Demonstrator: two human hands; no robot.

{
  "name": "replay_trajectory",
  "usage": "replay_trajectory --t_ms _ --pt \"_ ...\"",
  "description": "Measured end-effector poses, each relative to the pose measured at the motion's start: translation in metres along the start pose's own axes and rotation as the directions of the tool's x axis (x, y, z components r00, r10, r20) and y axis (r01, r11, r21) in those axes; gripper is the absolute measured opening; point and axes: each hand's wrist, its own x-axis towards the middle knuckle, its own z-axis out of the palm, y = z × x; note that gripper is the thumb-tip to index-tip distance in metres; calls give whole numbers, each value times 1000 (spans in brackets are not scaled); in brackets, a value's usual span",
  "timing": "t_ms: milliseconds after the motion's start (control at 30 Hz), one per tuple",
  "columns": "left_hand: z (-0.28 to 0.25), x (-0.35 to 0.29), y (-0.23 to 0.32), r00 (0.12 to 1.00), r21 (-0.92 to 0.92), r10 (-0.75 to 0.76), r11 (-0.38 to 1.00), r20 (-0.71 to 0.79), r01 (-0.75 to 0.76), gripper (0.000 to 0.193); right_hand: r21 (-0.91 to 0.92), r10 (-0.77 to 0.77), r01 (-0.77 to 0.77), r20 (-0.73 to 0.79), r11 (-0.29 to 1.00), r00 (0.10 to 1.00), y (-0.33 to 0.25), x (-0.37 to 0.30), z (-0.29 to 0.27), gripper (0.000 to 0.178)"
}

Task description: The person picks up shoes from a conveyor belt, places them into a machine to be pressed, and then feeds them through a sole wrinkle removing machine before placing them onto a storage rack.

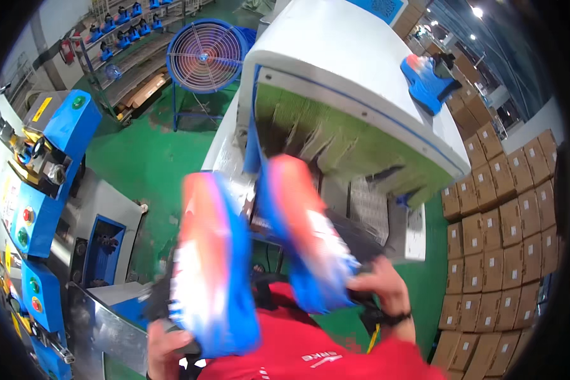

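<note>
Each of my hands grips a shoe by its dark heel end, toe pointing away from me. The left shoe (209,272) is orange, white and blue, and my left hand (168,345) is closed around its heel at the lower edge. My right hand (385,288) is closed on the heel of the matching right shoe (307,234), which tilts to the left. Both shoes are somewhat blurred. Their toes are close to the opening of a white hooded machine (342,38), where a frayed green curtain (335,120) hangs.
Another blue and orange shoe (427,82) rests on the machine's hood. A blue fan (206,57) stands beyond, near a rack (117,60) bearing several blue shoes. To the left are blue machines (38,215) with buttons. Stacked cartons (497,234) line the right side.
</note>
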Motion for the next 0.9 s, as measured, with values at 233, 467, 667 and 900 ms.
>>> replay_trajectory --t_ms 233,467,667,900 --pt "203 178 -8 856 301 -105 952 507 -62 75 -536 -391 -224 -791 814 471 136 25 -110 71" --pt "277 265 -46 806 680 201 448 556 -581 75 -482 -329 -137 -754 865 569 99 82 -150 72" --pt "182 223 -10 800 435 136 780 585 -451 48 -615 -683 338 -719 712 128 32 90 -91 34" --pt "37 205 47 731 268 135 873 669 -407 43 -460 -920 826 -356 325 164 -5 199 96 12"
